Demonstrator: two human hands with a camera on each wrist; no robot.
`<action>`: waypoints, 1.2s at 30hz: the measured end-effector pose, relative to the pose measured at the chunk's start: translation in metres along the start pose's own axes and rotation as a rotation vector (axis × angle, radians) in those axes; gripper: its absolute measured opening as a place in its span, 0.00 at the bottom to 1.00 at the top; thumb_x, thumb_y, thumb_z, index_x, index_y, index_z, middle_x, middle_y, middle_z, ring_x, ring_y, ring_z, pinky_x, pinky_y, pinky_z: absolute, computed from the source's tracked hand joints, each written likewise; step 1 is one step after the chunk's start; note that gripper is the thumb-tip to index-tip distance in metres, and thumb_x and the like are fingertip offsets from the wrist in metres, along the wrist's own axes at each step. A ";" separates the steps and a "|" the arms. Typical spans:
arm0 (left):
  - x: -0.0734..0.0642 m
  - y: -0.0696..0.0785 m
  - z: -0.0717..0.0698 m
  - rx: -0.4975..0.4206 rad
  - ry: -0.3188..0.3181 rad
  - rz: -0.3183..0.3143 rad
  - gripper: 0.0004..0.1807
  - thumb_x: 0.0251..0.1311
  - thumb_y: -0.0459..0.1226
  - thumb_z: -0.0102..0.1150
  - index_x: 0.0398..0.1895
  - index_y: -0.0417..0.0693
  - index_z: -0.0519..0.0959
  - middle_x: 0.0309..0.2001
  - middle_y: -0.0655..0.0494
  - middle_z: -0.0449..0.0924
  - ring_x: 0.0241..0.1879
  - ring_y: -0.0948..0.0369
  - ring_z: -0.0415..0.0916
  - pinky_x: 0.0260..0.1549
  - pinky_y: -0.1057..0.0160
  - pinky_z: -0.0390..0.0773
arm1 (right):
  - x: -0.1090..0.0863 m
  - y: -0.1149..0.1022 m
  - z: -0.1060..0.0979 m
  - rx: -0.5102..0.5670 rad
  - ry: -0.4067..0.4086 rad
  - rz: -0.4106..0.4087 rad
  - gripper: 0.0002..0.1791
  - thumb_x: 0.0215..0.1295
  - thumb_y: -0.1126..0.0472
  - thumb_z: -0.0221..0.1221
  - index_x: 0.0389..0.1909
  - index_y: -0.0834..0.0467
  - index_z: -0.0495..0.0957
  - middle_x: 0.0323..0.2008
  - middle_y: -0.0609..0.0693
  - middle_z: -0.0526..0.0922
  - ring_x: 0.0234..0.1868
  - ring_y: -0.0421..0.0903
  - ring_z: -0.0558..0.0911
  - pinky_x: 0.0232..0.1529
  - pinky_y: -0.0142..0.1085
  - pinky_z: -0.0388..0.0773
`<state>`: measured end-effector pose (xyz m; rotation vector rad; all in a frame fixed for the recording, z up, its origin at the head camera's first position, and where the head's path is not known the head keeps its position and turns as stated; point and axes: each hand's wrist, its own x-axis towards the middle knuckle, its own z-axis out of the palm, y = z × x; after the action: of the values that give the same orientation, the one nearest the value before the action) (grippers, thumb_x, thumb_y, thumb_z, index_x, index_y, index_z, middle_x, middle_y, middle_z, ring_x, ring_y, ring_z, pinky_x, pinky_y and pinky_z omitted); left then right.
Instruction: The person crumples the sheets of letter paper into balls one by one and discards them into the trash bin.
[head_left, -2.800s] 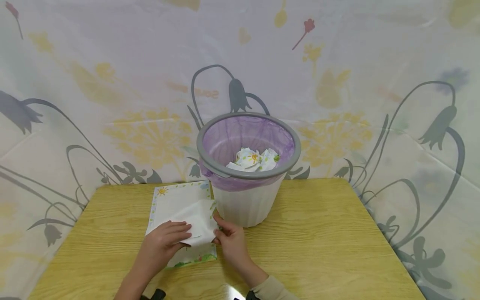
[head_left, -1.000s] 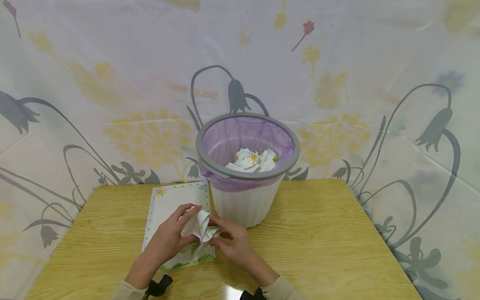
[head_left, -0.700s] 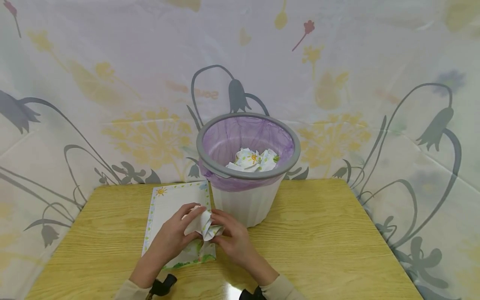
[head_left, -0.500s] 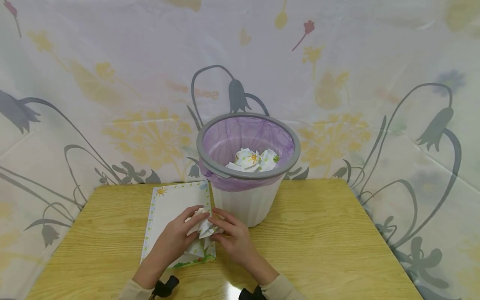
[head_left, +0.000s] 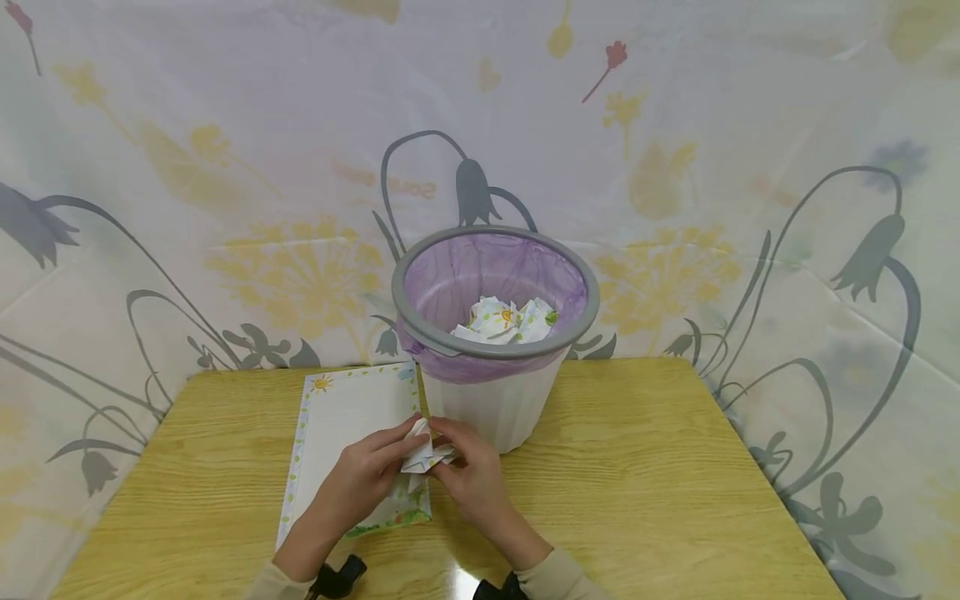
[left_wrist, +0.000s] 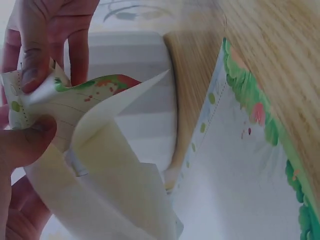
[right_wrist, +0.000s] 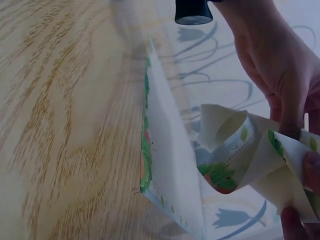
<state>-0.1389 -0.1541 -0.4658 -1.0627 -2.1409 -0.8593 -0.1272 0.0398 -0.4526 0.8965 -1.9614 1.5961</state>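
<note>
Between both hands is a partly crumpled sheet of paper (head_left: 420, 457), white with a printed leaf-and-flower border. My left hand (head_left: 360, 475) pinches it from the left, the thumb (left_wrist: 30, 142) pressing on it in the left wrist view. From the other side my right hand (head_left: 471, 471) grips the bunched edge with curled fingers. Loose folds of the paper (right_wrist: 240, 155) hang out past the fingers in the right wrist view. Below the hands lies a flat pad of the same decorated paper (head_left: 337, 417), partly hidden by the left hand and forearm.
A white bin (head_left: 487, 408) with a grey rim and purple liner (head_left: 480, 258) stands right behind the hands. Crumpled papers (head_left: 502, 321) lie inside it. The wooden table (head_left: 637, 467) reaches to a flower-printed backdrop (head_left: 675, 125).
The sheet was broad and being lifted off the pad; now it is bunched into a small crumple. Both hands have closed in on it, and the left hand has shifted right.
</note>
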 end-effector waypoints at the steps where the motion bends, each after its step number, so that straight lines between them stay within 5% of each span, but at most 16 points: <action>1: -0.001 0.001 0.000 -0.013 -0.013 -0.008 0.21 0.61 0.21 0.60 0.55 0.43 0.83 0.60 0.43 0.78 0.48 0.51 0.82 0.40 0.70 0.81 | 0.000 0.000 0.000 -0.017 0.007 -0.004 0.28 0.44 0.84 0.70 0.51 0.74 0.77 0.47 0.69 0.81 0.38 0.63 0.83 0.25 0.37 0.83; 5: -0.005 0.005 0.001 -0.056 -0.077 -0.035 0.35 0.44 0.20 0.58 0.62 0.41 0.78 0.66 0.40 0.71 0.55 0.49 0.77 0.45 0.73 0.76 | -0.001 0.001 0.001 -0.037 0.040 0.032 0.27 0.44 0.82 0.71 0.50 0.73 0.79 0.44 0.68 0.83 0.39 0.65 0.82 0.29 0.37 0.83; 8: -0.007 0.007 0.001 -0.070 -0.107 -0.052 0.35 0.46 0.25 0.63 0.65 0.41 0.75 0.68 0.40 0.68 0.60 0.47 0.73 0.55 0.72 0.73 | -0.003 0.000 0.001 -0.006 0.057 0.108 0.26 0.46 0.81 0.70 0.50 0.72 0.80 0.43 0.66 0.84 0.41 0.65 0.82 0.31 0.37 0.83; 14: -0.006 0.009 0.007 -0.070 -0.049 -0.024 0.36 0.41 0.28 0.79 0.60 0.42 0.80 0.67 0.40 0.69 0.56 0.46 0.76 0.55 0.68 0.75 | -0.004 -0.003 0.000 0.037 0.060 0.179 0.24 0.48 0.82 0.69 0.50 0.72 0.80 0.42 0.66 0.84 0.42 0.65 0.83 0.33 0.37 0.84; 27: -0.005 0.012 0.015 -0.076 0.005 -0.045 0.31 0.40 0.21 0.76 0.54 0.42 0.83 0.64 0.42 0.74 0.54 0.46 0.78 0.52 0.67 0.77 | -0.001 -0.010 -0.004 -0.026 0.023 0.273 0.26 0.49 0.78 0.71 0.53 0.72 0.80 0.47 0.63 0.85 0.49 0.61 0.83 0.40 0.39 0.82; 31: -0.009 0.011 0.014 -0.111 -0.024 -0.106 0.29 0.43 0.21 0.75 0.53 0.45 0.84 0.66 0.44 0.72 0.58 0.47 0.76 0.54 0.67 0.76 | 0.001 -0.009 -0.008 0.029 -0.041 0.301 0.25 0.51 0.81 0.67 0.53 0.74 0.78 0.49 0.65 0.83 0.51 0.62 0.82 0.45 0.45 0.83; 36: -0.012 0.010 0.017 -0.172 -0.005 -0.109 0.33 0.44 0.21 0.74 0.57 0.45 0.81 0.67 0.43 0.71 0.62 0.47 0.73 0.58 0.69 0.72 | 0.000 0.000 -0.010 0.119 -0.094 0.359 0.24 0.50 0.84 0.62 0.52 0.73 0.78 0.49 0.65 0.83 0.51 0.61 0.81 0.51 0.52 0.80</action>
<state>-0.1284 -0.1416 -0.4821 -1.0395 -2.1768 -1.1103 -0.1278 0.0494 -0.4508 0.7007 -2.2085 1.9168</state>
